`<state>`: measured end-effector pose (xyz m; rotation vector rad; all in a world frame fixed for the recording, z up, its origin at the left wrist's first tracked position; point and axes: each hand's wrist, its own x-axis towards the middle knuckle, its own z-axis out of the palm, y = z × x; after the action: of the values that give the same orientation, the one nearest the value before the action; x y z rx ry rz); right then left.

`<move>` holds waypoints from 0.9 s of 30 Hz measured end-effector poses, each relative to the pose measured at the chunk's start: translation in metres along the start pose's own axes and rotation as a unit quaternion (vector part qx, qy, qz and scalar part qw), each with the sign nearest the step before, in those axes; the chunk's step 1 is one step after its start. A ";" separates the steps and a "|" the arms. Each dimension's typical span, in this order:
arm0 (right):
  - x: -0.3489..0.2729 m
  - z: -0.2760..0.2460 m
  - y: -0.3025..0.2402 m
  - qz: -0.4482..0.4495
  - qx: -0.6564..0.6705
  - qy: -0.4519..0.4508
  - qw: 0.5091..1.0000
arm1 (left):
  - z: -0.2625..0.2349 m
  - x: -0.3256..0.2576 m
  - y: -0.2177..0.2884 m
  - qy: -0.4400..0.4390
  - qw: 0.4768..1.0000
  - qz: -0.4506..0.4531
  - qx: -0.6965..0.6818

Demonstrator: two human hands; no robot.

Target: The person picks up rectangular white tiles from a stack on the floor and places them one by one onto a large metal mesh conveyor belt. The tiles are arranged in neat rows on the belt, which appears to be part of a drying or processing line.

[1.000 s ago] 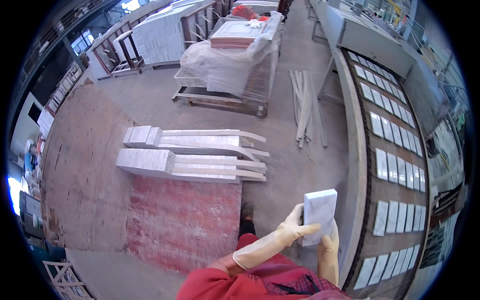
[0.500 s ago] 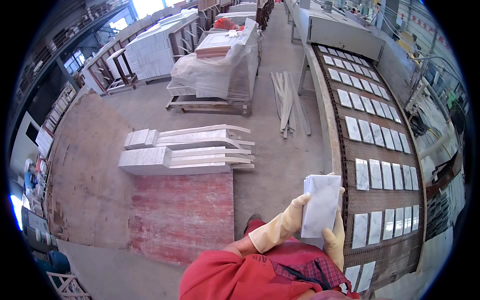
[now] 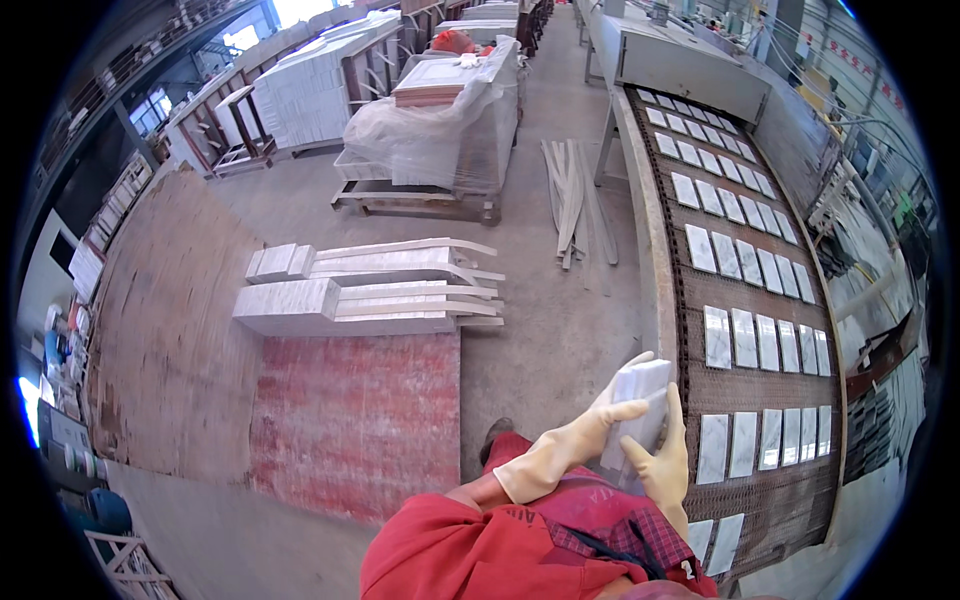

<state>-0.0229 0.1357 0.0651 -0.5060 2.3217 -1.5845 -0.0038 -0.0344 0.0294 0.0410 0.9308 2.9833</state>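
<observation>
I hold a small stack of white-grey marble tiles (image 3: 640, 415) in front of my body, tilted so its layered edges show. My left hand (image 3: 590, 430), in a cream rubber glove, is closed round the stack's left side, with fingers behind it and the thumb across the front. On the right side, my right hand (image 3: 662, 470), gloved alike, grips it with the thumb on the near face and fingers along the edge. Beside my right hand, rows of marble tiles (image 3: 714, 448) lie on a brown mesh conveyor belt (image 3: 740, 392).
Left of me, stacked marble tiles with thin strips (image 3: 290, 303) sit at the far edge of a red-stained board (image 3: 355, 425). Long strips (image 3: 572, 205) lie on the floor ahead. A plastic-wrapped pallet (image 3: 430, 135) stands beyond. The conveyor's pale side rail (image 3: 655, 290) runs along my right.
The stack has turned in my hands, from its broad face showing to its layered edges showing. My left hand has shifted up round it. The whole view has moved slightly.
</observation>
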 end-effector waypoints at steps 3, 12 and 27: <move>0.008 0.008 0.012 0.041 0.008 -0.014 0.999 | -0.010 -0.003 -0.015 0.062 0.997 -0.003 0.049; 0.035 0.008 0.058 0.163 0.206 -0.069 0.962 | -0.026 0.015 -0.037 0.222 0.968 -0.062 0.097; 0.034 -0.048 0.069 0.175 0.315 0.033 0.932 | -0.024 0.052 -0.045 0.155 0.967 -0.182 0.089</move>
<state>-0.0830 0.1841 0.0165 0.1095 1.6625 -2.0234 -0.0565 -0.0104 -0.0150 -0.5463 1.0912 2.5999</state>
